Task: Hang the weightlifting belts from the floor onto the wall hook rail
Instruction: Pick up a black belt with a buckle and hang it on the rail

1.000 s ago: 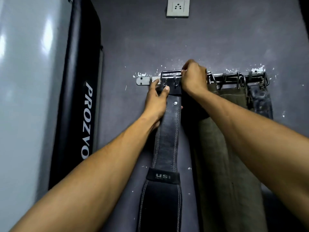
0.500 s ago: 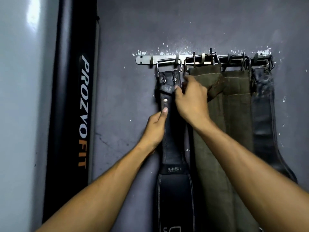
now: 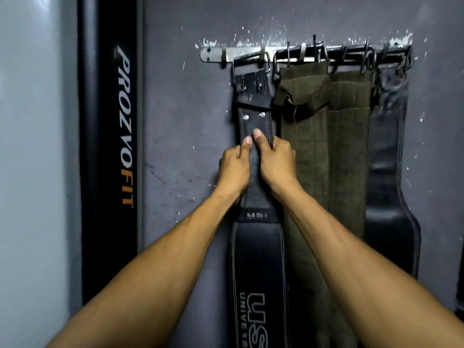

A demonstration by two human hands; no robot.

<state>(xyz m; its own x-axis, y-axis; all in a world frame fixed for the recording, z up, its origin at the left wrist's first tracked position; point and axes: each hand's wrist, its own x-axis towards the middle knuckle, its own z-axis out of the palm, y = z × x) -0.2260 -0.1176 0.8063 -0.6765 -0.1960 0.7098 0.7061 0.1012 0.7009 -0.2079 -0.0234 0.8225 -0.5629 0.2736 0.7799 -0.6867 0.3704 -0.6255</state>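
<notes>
At the far left we see a pale wall, then a tall black pad [image 3: 110, 151] standing upright with orange and white lettering. Right of it the hook rail [image 3: 251, 52] runs along the grey wall. Our black belt [image 3: 256, 249] hangs from the rail's left end by its buckle [image 3: 251, 67], its wide padded part dropping out of view below. Our left hand [image 3: 234, 169] grips the belt's left edge, thumb laid on the strap face and fingers curled behind. Our right hand [image 3: 277, 160] mirrors it on the right edge, thumb tip just beside the other thumb, so both hands are closed on the narrow strap below the two rivets. Further right hang two olive belts [image 3: 326, 146], the first with a folded flap near its top, then a dark leather belt [image 3: 388, 156] at the rail's right end. We judge this belt is hung and we are straightening it. Next we need to let go gently and check the buckle sits on its hook; we cannot see the floor, so we cannot tell whether more belts wait there.
</notes>
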